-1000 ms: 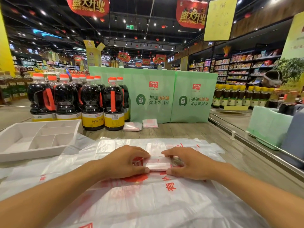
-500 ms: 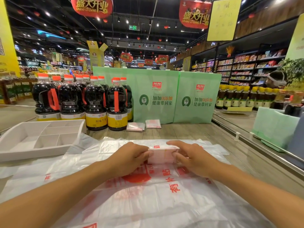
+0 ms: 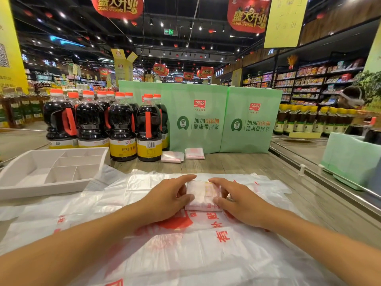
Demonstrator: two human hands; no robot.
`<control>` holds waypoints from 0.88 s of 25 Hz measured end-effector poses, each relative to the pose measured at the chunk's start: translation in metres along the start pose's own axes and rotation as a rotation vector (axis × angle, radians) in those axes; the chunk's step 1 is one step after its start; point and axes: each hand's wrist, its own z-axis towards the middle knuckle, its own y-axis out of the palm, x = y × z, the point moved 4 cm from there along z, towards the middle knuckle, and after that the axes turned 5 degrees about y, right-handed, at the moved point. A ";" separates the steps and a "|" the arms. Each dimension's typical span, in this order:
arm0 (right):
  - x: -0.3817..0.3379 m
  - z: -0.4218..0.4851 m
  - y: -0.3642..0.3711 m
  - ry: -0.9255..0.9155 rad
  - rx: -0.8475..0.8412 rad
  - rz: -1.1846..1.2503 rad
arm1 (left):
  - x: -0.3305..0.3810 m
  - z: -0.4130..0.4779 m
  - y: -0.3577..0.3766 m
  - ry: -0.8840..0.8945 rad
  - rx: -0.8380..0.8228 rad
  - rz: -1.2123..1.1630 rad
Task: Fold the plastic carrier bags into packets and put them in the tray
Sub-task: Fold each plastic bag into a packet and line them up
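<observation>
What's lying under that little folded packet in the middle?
The folded packet rests on flat white carrier bags with red print, spread over the wooden counter. How many bags are stacked beneath it cannot be seen; the packet covers that spot.

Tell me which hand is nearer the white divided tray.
Left. The left hand holds the folded packet on the side toward the tray; the right hand holds its opposite side, farther away.

The fingers [image 3: 183,178] hide the packet [image 3: 201,195] at both side edges.
</observation>
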 end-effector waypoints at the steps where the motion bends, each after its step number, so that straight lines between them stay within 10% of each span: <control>1: 0.001 0.000 0.001 0.006 -0.014 -0.044 | -0.001 0.001 0.001 -0.006 -0.022 0.061; 11: 0.007 -0.004 0.012 0.131 -0.341 -0.380 | -0.022 -0.008 0.013 -0.250 -0.503 0.373; 22: 0.015 -0.003 0.012 0.227 -0.449 -0.425 | -0.022 -0.012 0.009 -0.250 -0.543 0.367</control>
